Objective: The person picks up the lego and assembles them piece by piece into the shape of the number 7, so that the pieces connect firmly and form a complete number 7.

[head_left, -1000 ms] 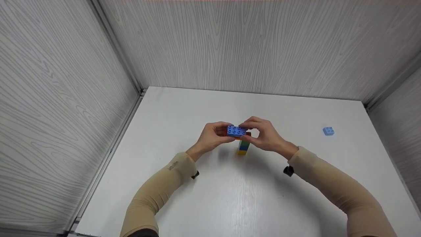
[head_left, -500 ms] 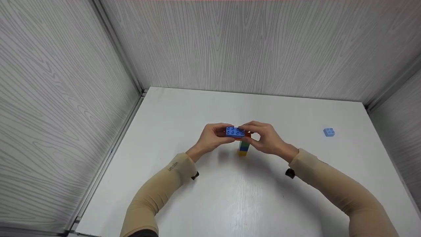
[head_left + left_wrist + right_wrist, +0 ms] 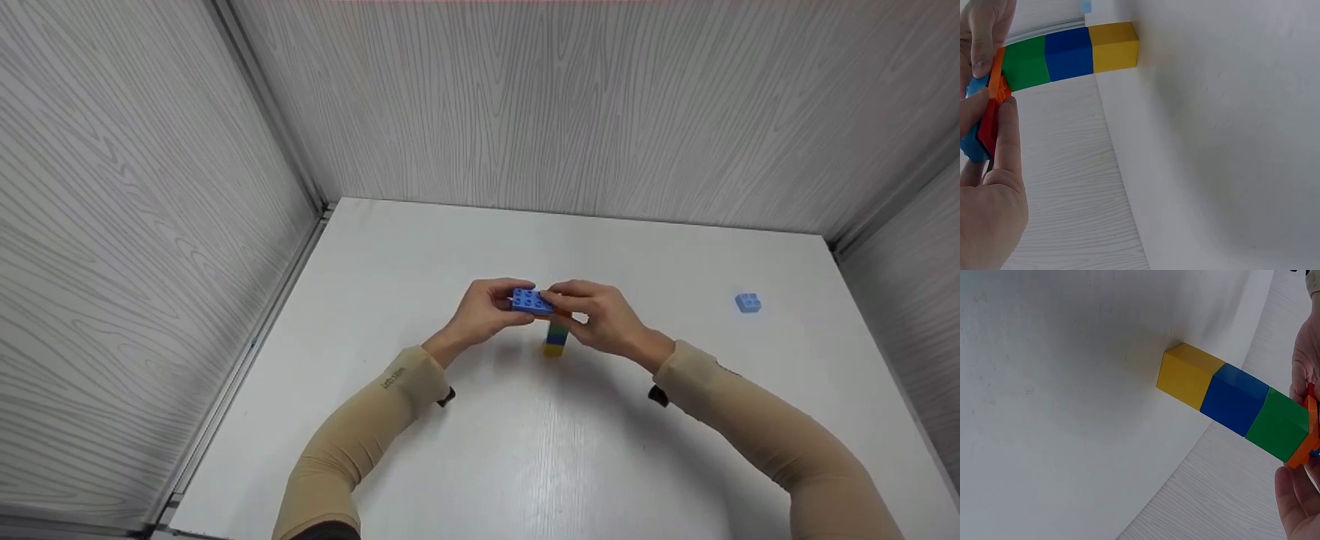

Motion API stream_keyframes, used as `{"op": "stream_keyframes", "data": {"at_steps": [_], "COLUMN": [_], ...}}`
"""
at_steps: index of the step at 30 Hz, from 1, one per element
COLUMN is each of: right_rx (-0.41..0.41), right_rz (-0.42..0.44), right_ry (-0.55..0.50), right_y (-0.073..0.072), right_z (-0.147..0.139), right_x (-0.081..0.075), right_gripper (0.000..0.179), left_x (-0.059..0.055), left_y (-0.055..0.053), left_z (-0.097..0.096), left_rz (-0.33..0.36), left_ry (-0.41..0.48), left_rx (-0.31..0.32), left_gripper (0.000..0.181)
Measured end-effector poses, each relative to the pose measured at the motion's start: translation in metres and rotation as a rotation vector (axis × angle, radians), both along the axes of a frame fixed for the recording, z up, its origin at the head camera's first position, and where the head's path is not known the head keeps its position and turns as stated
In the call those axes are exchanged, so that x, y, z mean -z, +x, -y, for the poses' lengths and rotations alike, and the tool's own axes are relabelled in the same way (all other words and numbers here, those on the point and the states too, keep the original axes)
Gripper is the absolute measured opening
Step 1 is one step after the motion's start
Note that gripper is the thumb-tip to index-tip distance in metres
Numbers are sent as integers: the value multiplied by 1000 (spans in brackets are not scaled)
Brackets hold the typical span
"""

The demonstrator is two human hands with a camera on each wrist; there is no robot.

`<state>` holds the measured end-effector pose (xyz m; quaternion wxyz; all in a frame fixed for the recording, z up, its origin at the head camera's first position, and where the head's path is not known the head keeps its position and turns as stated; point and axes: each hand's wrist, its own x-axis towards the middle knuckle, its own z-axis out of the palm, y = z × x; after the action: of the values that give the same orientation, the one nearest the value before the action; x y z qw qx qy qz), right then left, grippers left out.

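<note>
A narrow tower stands on the white table, its yellow [image 3: 1114, 49], dark blue [image 3: 1069, 52] and green [image 3: 1025, 63] blocks stacked upward. Across its top lie an orange brick [image 3: 1301, 451] and a red brick [image 3: 987, 130], the red one jutting out leftward. A blue eight-stud brick [image 3: 527, 301] sits over them. My left hand [image 3: 486, 310] grips the jutting red end, thumb on the near side, fingers on the far side. With thumb and fingers my right hand [image 3: 606, 319] pinches the blue brick's right end. Fingers hide part of the joint, so I cannot tell whether it is pressed fully down.
A light blue four-stud brick [image 3: 748, 302] lies by itself on the table [image 3: 480, 435] to the right. Grey wood-grain panels [image 3: 525, 105] enclose the table at the back and both sides.
The blue brick has shifted slightly left over the red one. My right hand's fingers have moved left with it, covering more of its studs. My left hand stays nearly still.
</note>
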<state>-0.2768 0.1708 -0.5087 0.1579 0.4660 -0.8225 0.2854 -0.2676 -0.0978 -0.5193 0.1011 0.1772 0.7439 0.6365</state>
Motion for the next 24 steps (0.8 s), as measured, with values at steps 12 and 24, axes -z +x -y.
{"op": "stream_keyframes", "data": {"at_steps": [12,24], "right_rx": [2,20], "right_rz": [-44,-54], "right_ry": [-32,19], "right_y": [0,0], "right_z": [3,2], "right_x": [2,3], "right_gripper": [41,43], "left_x": [-5,-14], "left_y": [-7,-10], "left_z": [0,0], "left_rz": [78,302], "left_ry": [56,148], "left_rx": [-2,-14], "left_gripper": [34,35]}}
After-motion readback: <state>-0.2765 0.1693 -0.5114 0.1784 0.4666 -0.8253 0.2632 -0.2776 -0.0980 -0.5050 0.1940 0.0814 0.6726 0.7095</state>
